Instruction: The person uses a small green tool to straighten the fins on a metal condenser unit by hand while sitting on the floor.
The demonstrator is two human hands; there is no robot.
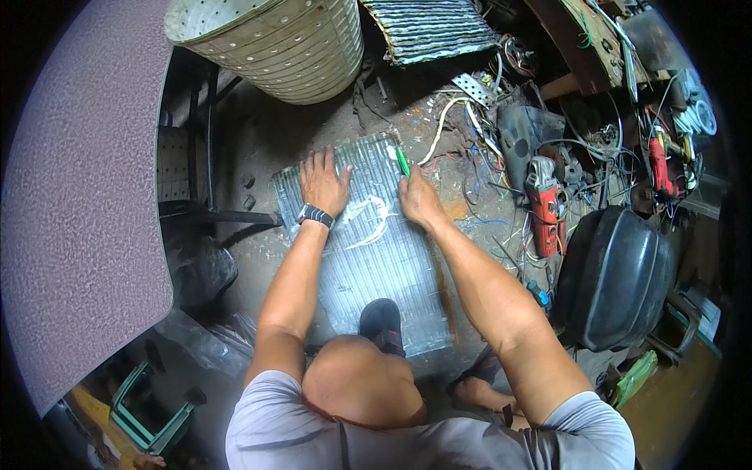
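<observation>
1. Silvery, ribbed panel lies flat on the littered floor at the middle of the view, which serves as the clock's centre. Curved whitish streaks mark its upper half.
2. Left hand, towards 10 o'clock, rests palm down on the panel; its fingers are extended and lie only slightly apart. A dark-banded watch circles the wrist.
3. Right hand, between 1 and 2 o'clock, has its fingers curled and pinching a slim green tool near the panel's upper right corner. The tool's lower part is hidden by the hand.
4. At 6 o'clock, a dark shoe rests on the panel's near end, below a bent knee.
5. Perforated cream drum stands at 11 o'clock; another ribbed sheet is between 12 and 1.
6. Between 1 and 2, a cream cable curves among loose wires.
7. Near 3 o'clock lies a red power tool, with a black, rounded shell beyond it.
8. Speckled mauve table fills 9 o'clock; a green frame sits near 8.
</observation>
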